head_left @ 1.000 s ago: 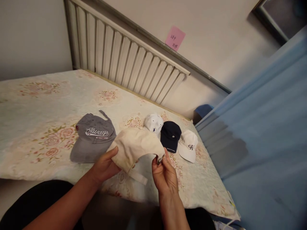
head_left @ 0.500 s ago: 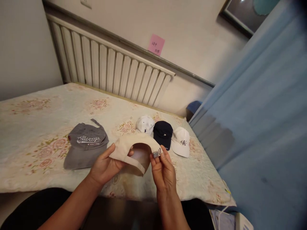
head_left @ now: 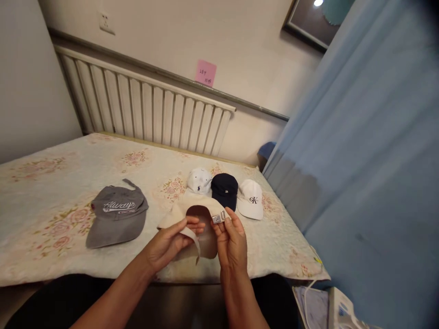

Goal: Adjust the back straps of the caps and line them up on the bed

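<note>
A cream baseball cap [head_left: 192, 202] is held up between my hands, its back opening turned toward me. My right hand [head_left: 232, 240] pinches the cap's right edge beside a metal buckle [head_left: 218, 217]. My left hand [head_left: 171, 242] has its fingers closed around the loose back strap [head_left: 190, 235], whose free end hangs down. Behind the cream cap lie a small white cap [head_left: 199, 181], a navy cap [head_left: 224, 188] and a white cap with CK lettering [head_left: 250, 201]. To the left rests a grey cap [head_left: 118, 212] with white lettering.
A flowered sheet [head_left: 144, 167] covers the bed under the caps. Along the wall runs a radiator [head_left: 147, 103], with a pink note [head_left: 206, 73] above it. A blue curtain [head_left: 343, 160] hangs at the right. A white box [head_left: 343, 306] and a cable stand at lower right.
My left hand has shifted from the cap's left side to its back strap, and the strap end now hangs apart. My right hand stays at the buckle. The camera view has turned slightly.
</note>
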Available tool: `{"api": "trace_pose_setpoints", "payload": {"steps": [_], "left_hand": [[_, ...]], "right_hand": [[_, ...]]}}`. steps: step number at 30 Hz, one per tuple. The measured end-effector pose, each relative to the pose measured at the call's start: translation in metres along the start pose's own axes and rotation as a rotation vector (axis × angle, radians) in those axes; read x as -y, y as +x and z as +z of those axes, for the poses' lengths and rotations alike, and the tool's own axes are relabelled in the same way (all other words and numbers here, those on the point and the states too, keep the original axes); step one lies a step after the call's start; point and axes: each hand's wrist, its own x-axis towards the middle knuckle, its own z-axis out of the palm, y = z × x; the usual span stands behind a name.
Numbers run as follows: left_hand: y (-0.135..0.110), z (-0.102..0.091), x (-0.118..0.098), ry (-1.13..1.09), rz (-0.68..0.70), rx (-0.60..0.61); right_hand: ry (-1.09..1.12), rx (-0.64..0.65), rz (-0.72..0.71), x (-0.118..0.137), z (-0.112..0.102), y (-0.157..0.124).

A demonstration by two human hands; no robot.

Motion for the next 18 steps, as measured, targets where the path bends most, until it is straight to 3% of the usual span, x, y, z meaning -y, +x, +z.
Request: {"api": "trace_pose_setpoints", "payload": {"steps": [3, 6, 10, 15, 18], "left_hand": [[0.001, 0.005, 0.003, 0.250, -0.022, -0.078], [0.002, 0.007, 0.005, 0.314, -0.084, -0.056], [0.007, 0.008, 0.010, 0.181, -0.085, 0.020], [0.016, 0.012, 0.023, -0.077, 0.025, -0.094], [0.020, 0.020, 0.031, -0.118, 0.047, -0.094]], "right_hand": [[-0.004, -0.012, -0.020, 0.005, -0.003, 0.002], [-0.026, -0.035, -0.048, 0.010, -0.006, 0.004], [-0.079, -0.063, -0.083, 0.011, -0.013, 0.007], [-0.110, -0.080, -0.080, 0.006, -0.020, 0.009], [-0.129, -0.086, -0.073, 0.004, -0.020, 0.010]]}}
